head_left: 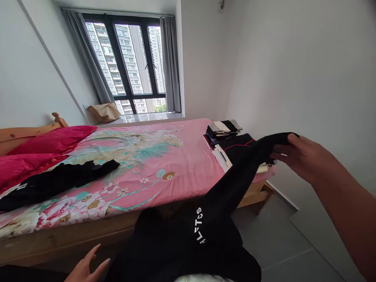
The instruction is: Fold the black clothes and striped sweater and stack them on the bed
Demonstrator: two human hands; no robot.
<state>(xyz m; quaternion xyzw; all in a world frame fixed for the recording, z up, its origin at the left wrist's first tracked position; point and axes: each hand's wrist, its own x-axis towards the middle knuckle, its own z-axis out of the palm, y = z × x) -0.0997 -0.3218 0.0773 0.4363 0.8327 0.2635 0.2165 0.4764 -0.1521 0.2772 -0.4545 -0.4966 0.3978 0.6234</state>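
My right hand (296, 156) is stretched out to the right and grips one end of a black garment (217, 219) with white lettering. The garment hangs from that hand down toward my lap, in front of the bed's edge. My left hand (86, 266) is low at the bottom left, fingers spread, holding nothing, beside the garment's lower bulk. A second black garment (55, 178) lies flat on the pink floral bedspread (152, 164) at the left.
A stack of folded clothes (225, 128) and a dark folded piece with a red line (239, 147) sit on the bed's far right corner. Magenta pillows (44, 145) lie at the headboard. A paper bag (104, 111) rests on the window sill. Grey floor (282, 243) lies right of the wooden bed frame.
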